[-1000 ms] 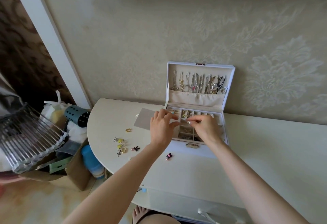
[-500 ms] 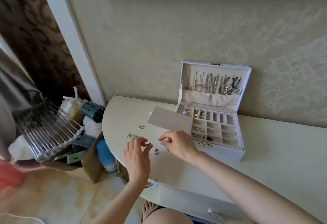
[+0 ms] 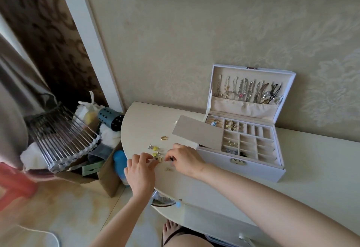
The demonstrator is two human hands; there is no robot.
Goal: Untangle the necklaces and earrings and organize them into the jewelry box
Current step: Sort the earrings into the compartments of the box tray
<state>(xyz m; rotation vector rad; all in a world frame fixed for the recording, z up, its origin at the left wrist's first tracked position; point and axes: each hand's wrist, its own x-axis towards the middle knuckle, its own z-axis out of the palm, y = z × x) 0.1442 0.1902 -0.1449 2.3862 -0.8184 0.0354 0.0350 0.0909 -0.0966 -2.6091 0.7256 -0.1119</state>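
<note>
The white jewelry box (image 3: 253, 170) stands open against the wall, with necklaces (image 3: 247, 90) hanging in its lid and earrings in several tray compartments. Loose earrings lie on the table's left end: yellow ones (image 3: 154, 148), a gold ring-shaped piece (image 3: 164, 138) and a small gold piece (image 3: 168, 169). My right hand (image 3: 187, 160) pinches a small dark earring (image 3: 171, 158) just above the table. My left hand (image 3: 140, 170) has bent fingers at a pale earring (image 3: 159, 159); whether it grips it is unclear.
A beige flat pad (image 3: 196, 134) lies against the box's left side. The rounded table edge (image 3: 124, 149) is next to my left hand. Beyond it on the floor stand a cardboard box with a wire rack (image 3: 62, 139), a teal holder (image 3: 110, 120) and a blue bottle (image 3: 119, 161).
Both hands left the box's tray and came down left to the loose earrings. My right hand has picked up the dark earring, and my left hand has reached the pile.
</note>
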